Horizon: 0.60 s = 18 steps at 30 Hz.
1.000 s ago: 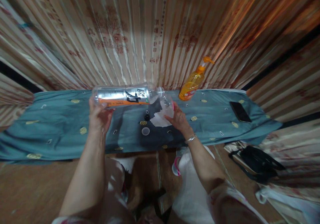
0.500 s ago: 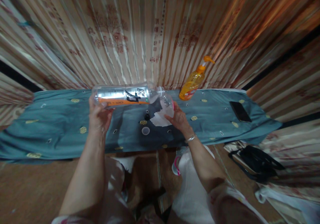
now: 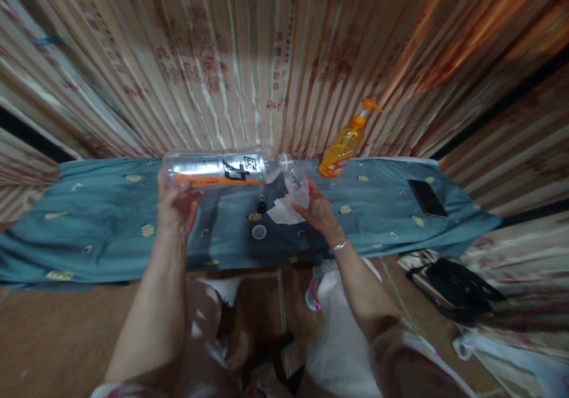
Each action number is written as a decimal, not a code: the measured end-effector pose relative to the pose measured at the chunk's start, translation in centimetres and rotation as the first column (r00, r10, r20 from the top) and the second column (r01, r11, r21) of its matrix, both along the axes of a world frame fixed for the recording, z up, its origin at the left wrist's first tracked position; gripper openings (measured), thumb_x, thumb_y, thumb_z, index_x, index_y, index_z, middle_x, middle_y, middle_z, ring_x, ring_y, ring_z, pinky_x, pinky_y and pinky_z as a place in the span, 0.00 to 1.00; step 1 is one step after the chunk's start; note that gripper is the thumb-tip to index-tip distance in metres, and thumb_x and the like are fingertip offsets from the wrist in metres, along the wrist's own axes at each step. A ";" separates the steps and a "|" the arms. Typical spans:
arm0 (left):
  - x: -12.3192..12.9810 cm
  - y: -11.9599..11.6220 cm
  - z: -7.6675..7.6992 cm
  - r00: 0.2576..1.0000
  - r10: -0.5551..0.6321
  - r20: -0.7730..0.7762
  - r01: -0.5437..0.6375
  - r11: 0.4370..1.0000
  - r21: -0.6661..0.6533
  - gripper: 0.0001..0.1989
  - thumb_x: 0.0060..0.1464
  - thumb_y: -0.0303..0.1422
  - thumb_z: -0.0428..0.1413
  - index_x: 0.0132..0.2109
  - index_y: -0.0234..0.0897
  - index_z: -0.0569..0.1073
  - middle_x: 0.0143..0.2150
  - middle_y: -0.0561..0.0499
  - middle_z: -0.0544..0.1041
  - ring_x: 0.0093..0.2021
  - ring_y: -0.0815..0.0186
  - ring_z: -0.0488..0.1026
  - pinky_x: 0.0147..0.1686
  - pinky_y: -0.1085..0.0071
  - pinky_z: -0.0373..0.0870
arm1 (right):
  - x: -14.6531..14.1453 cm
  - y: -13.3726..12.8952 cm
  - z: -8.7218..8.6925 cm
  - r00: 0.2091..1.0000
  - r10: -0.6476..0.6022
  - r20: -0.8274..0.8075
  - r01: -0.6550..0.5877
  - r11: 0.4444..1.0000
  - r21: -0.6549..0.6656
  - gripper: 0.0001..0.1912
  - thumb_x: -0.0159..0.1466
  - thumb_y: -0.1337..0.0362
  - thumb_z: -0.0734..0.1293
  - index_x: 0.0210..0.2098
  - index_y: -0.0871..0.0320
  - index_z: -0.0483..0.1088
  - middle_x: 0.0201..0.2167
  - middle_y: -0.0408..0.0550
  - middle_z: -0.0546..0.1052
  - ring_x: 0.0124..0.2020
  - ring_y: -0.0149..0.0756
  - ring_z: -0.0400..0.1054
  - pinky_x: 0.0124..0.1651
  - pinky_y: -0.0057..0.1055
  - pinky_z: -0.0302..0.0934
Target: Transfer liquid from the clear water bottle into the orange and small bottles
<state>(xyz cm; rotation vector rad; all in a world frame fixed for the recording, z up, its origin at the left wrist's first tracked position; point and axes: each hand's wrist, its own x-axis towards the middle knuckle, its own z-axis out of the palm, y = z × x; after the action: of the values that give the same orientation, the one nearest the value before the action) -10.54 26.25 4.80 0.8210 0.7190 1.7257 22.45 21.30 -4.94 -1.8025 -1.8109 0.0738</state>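
My left hand [image 3: 178, 205] is closed around the base end of a large clear plastic bottle [image 3: 217, 168] with a silver and orange label. The bottle lies nearly level in the air, its uncapped neck pointing right. At its mouth is a small clear container [image 3: 297, 180] with a pink part, gripped by my right hand [image 3: 317, 208]. Whether liquid is flowing between them I cannot tell. Below the container shows a white, ragged-edged patch [image 3: 287, 210], perhaps paper. A small dark cap [image 3: 261, 208] and a round translucent lid [image 3: 259, 232] lie on the cloth nearby.
A teal patterned cloth [image 3: 111, 208] covers the long table. An orange pump bottle [image 3: 341, 152] stands at the back, and a black phone [image 3: 427, 198] lies at the right. Behind hangs a pleated curtain [image 3: 249, 60]. A black bag [image 3: 457, 285] sits low at the right.
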 end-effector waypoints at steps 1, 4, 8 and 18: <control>0.0 0.0 0.0 1.000 -0.002 0.000 0.002 1.000 0.004 0.36 0.30 0.27 0.67 0.53 0.49 0.75 0.39 0.58 0.79 0.38 0.64 0.76 0.28 0.74 0.72 | 0.0 0.0 0.0 1.000 0.003 0.000 -0.003 1.000 -0.002 0.49 0.67 0.45 0.70 0.75 0.69 0.53 0.67 0.73 0.71 0.67 0.58 0.69 0.70 0.53 0.65; 0.0 -0.1 0.1 1.000 -0.004 0.002 0.004 1.000 0.005 0.36 0.30 0.27 0.67 0.52 0.48 0.75 0.40 0.57 0.79 0.39 0.64 0.77 0.28 0.75 0.72 | 0.1 0.0 0.1 1.000 0.004 0.001 -0.004 1.000 -0.009 0.48 0.67 0.45 0.70 0.74 0.71 0.54 0.66 0.74 0.71 0.66 0.59 0.70 0.70 0.53 0.65; 0.2 -0.1 0.2 1.000 0.011 0.026 -0.010 1.000 -0.011 0.32 0.28 0.27 0.67 0.47 0.49 0.77 0.40 0.57 0.80 0.37 0.65 0.76 0.27 0.75 0.71 | 0.0 0.0 0.1 1.000 -0.004 0.000 0.004 1.000 -0.019 0.48 0.67 0.45 0.70 0.74 0.70 0.55 0.66 0.73 0.73 0.66 0.59 0.71 0.69 0.54 0.65; -0.4 -0.1 -0.3 1.000 -0.017 -0.011 0.017 1.000 0.016 0.22 0.35 0.27 0.68 0.41 0.49 0.78 0.39 0.58 0.80 0.39 0.64 0.77 0.30 0.72 0.72 | 0.2 0.0 -0.1 1.000 0.027 -0.010 -0.027 1.000 0.002 0.48 0.68 0.44 0.69 0.74 0.69 0.55 0.66 0.72 0.72 0.67 0.60 0.69 0.69 0.55 0.66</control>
<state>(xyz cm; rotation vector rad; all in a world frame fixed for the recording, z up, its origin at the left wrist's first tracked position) -10.94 26.19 4.49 0.8461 0.7047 1.7149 22.63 21.27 -5.01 -1.7738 -1.8272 0.0917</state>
